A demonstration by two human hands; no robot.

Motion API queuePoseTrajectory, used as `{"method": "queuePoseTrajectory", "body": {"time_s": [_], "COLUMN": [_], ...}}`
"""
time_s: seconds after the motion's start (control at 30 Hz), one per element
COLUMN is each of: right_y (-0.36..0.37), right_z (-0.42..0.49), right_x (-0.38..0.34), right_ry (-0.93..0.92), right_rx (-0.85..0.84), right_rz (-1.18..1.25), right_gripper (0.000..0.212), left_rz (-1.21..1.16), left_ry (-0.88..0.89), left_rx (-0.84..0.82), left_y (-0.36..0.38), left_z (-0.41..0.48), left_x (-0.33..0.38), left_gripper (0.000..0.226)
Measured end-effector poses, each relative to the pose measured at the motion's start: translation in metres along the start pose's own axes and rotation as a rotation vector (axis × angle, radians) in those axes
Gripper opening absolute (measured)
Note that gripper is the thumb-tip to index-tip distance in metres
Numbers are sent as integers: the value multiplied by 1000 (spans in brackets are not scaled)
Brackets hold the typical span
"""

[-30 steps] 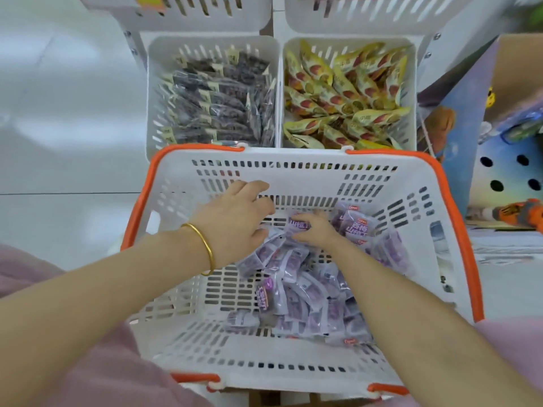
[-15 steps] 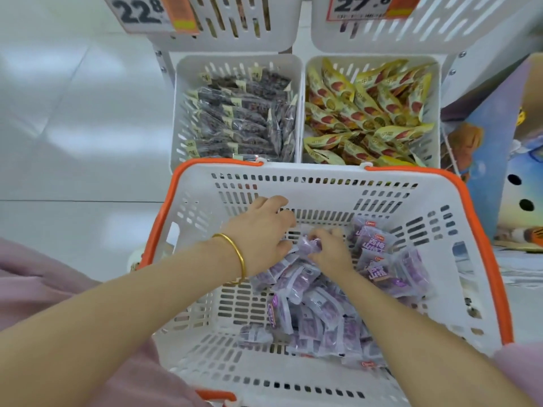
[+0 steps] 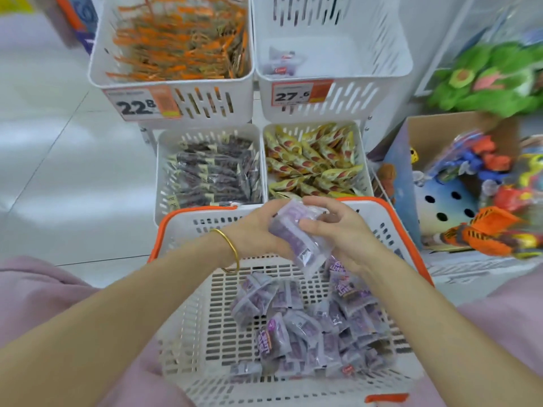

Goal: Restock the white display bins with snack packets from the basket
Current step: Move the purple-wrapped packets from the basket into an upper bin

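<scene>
A white basket with an orange rim [image 3: 188, 221] sits in front of me, with several purple snack packets [image 3: 311, 336] lying in it. Above its far edge, my left hand [image 3: 255, 227] and my right hand [image 3: 338, 227] together grip a bunch of purple packets [image 3: 296, 239]. Beyond stand four white display bins. The upper right bin [image 3: 332, 69] holds only a few purple packets [image 3: 283, 64]. The upper left bin [image 3: 173, 74] is full of orange packets.
The lower left bin [image 3: 160, 171] holds dark packets and the lower right bin [image 3: 363, 160] yellow ones. Price tags read 22.8 [image 3: 138, 105] and 27.6 [image 3: 293, 95]. A cardboard box of toys [image 3: 411, 177] stands at the right, with green toys [image 3: 487, 80] above. Pale floor tiles lie at the left.
Both hands have risen out of the basket with a bunch of purple packets. My view has tilted up, so the upper bins now show.
</scene>
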State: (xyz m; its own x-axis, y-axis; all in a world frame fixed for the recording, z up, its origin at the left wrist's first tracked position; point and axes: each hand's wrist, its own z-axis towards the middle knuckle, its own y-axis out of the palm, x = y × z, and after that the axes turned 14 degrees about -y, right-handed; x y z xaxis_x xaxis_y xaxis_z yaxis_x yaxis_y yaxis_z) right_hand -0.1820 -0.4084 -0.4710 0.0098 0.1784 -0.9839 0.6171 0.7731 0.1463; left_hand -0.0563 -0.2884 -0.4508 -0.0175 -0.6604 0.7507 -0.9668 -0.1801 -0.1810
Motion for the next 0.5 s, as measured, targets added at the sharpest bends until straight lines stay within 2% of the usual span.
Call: {"method": "queuePoseTrajectory", "body": {"time_s": [0.1,0.17,0.3,0.4,0.5], "right_y": [2,3,12,14,7], "right_z": [-3,-2,-2,1,4], "right_x": [-6,-8,-5,-3,-5], "right_ry": [-31,-64,-26,4,-62], "right_rx": [57,99,109,326,434], "right_rz": [35,49,211,362,292], "right_gripper": [31,24,14,7,10], "left_rz": [-249,-456,-626,-695,-792], "left_ry": [-34,-83,-126,-172,-170], "left_rx": [-124,-140,-74,-101,-150], "left_y": [-6,-4,-1,-3,-2], "left_z": [-8,-12,-10,-9,-9], "left_x": [-1,1,0,3,5], "left_gripper": [67,57,64,71,66]}}
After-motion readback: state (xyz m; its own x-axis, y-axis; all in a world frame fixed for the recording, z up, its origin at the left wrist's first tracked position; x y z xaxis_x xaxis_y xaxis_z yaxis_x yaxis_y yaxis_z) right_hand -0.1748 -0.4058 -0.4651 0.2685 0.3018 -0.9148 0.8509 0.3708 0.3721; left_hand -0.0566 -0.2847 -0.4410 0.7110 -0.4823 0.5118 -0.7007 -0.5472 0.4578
